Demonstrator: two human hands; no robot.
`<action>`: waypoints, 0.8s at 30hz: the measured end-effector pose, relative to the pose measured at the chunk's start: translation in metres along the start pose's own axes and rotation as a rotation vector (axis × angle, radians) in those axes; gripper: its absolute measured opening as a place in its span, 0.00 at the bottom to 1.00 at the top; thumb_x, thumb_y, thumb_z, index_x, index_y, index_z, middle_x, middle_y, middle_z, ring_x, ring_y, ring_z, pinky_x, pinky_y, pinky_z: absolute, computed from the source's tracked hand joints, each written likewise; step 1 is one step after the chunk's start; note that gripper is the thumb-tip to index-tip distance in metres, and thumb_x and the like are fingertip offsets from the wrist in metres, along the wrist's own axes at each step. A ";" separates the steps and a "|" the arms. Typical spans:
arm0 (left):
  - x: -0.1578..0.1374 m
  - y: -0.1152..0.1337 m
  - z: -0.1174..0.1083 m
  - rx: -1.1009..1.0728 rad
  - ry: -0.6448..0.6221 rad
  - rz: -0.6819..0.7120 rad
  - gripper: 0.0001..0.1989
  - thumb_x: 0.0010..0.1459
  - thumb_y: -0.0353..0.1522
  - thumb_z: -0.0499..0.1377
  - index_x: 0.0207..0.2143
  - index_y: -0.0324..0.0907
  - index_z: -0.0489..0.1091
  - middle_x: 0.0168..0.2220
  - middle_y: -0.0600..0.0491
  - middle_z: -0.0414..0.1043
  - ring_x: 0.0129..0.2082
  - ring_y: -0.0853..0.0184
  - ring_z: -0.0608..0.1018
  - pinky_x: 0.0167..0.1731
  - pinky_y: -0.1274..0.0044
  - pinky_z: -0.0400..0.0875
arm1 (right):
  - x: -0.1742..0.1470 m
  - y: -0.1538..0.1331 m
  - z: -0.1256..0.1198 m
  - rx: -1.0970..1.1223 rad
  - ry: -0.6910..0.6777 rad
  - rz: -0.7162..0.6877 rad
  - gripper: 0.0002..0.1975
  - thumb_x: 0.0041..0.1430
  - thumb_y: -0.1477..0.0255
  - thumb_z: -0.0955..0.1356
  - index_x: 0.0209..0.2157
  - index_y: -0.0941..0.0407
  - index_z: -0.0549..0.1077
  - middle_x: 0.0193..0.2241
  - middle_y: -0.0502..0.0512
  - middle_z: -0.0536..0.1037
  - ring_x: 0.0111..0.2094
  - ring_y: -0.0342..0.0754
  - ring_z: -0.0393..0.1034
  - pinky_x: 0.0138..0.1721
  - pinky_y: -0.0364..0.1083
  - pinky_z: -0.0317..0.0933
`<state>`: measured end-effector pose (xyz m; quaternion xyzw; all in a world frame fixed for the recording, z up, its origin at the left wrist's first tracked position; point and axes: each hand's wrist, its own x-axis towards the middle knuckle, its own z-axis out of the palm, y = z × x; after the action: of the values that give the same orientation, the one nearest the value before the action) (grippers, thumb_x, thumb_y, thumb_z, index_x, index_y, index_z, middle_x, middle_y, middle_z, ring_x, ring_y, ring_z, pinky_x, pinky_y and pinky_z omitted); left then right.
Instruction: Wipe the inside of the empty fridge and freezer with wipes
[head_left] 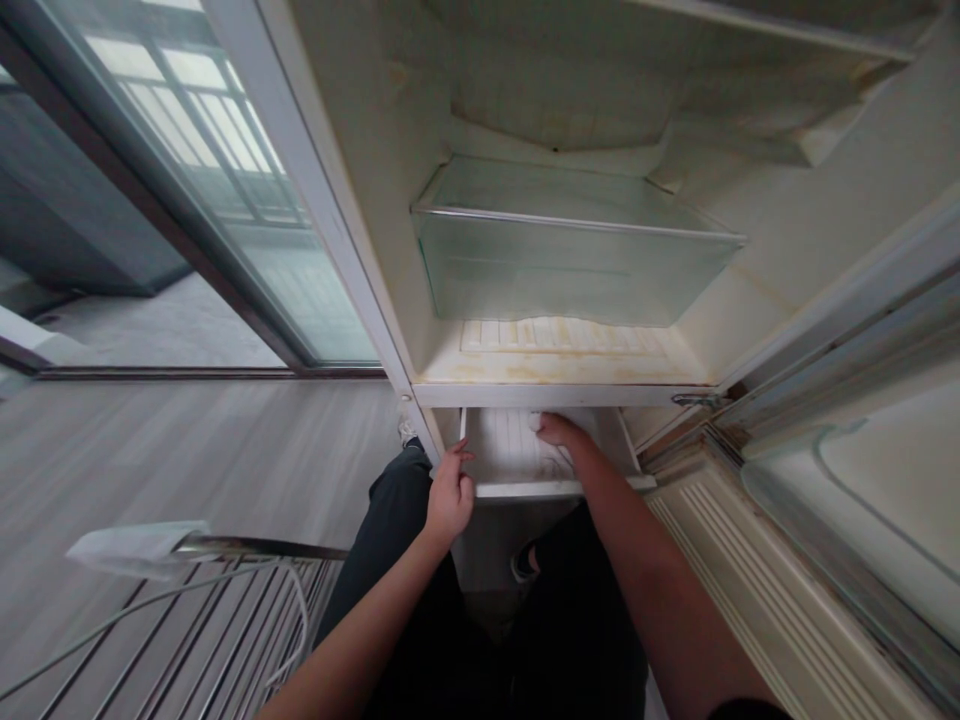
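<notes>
A white drawer is pulled out of the lower compartment of an old fridge. My left hand grips its front left corner, fingers over the rim. Reaching inside the drawer, my right hand is closed around a small white wad that looks like cloth or tissue. Most of that wad is hidden by the fingers. Beneath the hand, the ribbed drawer floor shows faint dark marks.
Above is the fridge's stained interior with a tilted glass shelf. The opened fridge door stands at right. A metal rack with a pale cable lies lower left, near a sliding glass door.
</notes>
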<state>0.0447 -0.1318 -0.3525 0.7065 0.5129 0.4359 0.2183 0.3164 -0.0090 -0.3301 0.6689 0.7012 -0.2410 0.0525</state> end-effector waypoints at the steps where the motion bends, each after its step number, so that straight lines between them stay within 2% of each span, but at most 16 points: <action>1: 0.000 -0.001 0.000 0.003 0.003 0.005 0.17 0.60 0.25 0.48 0.49 0.42 0.68 0.62 0.41 0.71 0.61 0.55 0.75 0.58 0.61 0.73 | 0.005 -0.011 0.002 0.019 -0.038 -0.035 0.16 0.59 0.80 0.69 0.48 0.59 0.82 0.50 0.62 0.83 0.50 0.55 0.79 0.49 0.45 0.70; 6: 0.000 -0.003 0.000 0.025 0.011 0.008 0.17 0.60 0.25 0.48 0.49 0.43 0.69 0.62 0.41 0.71 0.62 0.54 0.75 0.59 0.60 0.72 | 0.024 -0.063 0.016 0.084 -0.151 -0.174 0.17 0.53 0.82 0.71 0.46 0.60 0.80 0.48 0.63 0.82 0.46 0.55 0.77 0.46 0.45 0.69; 9: 0.000 -0.003 0.000 0.016 0.009 0.006 0.17 0.60 0.26 0.49 0.49 0.43 0.68 0.62 0.41 0.71 0.61 0.54 0.76 0.58 0.60 0.73 | 0.029 -0.087 0.028 0.147 -0.193 -0.309 0.19 0.50 0.84 0.71 0.45 0.59 0.78 0.46 0.58 0.81 0.43 0.50 0.75 0.42 0.42 0.66; 14: 0.000 -0.002 0.000 0.011 0.020 0.010 0.17 0.59 0.25 0.49 0.49 0.43 0.69 0.62 0.41 0.71 0.61 0.54 0.76 0.58 0.60 0.73 | 0.029 -0.100 0.041 0.264 -0.290 -0.476 0.14 0.49 0.85 0.71 0.38 0.59 0.74 0.34 0.49 0.78 0.33 0.42 0.70 0.35 0.39 0.63; 16: 0.000 -0.002 0.000 0.008 0.024 0.009 0.17 0.59 0.25 0.49 0.48 0.43 0.69 0.62 0.41 0.71 0.61 0.54 0.76 0.58 0.60 0.74 | 0.029 -0.094 0.043 0.336 -0.318 -0.456 0.15 0.49 0.86 0.70 0.39 0.59 0.75 0.33 0.48 0.78 0.33 0.41 0.71 0.37 0.39 0.65; 18: 0.000 -0.001 0.000 0.005 0.022 0.006 0.17 0.59 0.25 0.49 0.48 0.43 0.69 0.62 0.41 0.71 0.59 0.55 0.77 0.57 0.61 0.74 | 0.031 -0.083 0.044 0.386 -0.288 -0.376 0.14 0.49 0.86 0.70 0.39 0.59 0.76 0.33 0.49 0.79 0.34 0.42 0.73 0.38 0.39 0.66; 24: 0.000 0.000 0.000 0.006 0.010 -0.012 0.17 0.60 0.25 0.48 0.49 0.43 0.68 0.63 0.41 0.71 0.58 0.55 0.78 0.58 0.59 0.73 | 0.038 -0.041 0.032 0.290 -0.034 -0.098 0.14 0.50 0.86 0.71 0.38 0.59 0.77 0.42 0.62 0.81 0.44 0.53 0.76 0.44 0.45 0.65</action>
<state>0.0443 -0.1318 -0.3524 0.7019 0.5194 0.4369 0.2162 0.2647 0.0133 -0.3627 0.6302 0.6899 -0.3533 -0.0445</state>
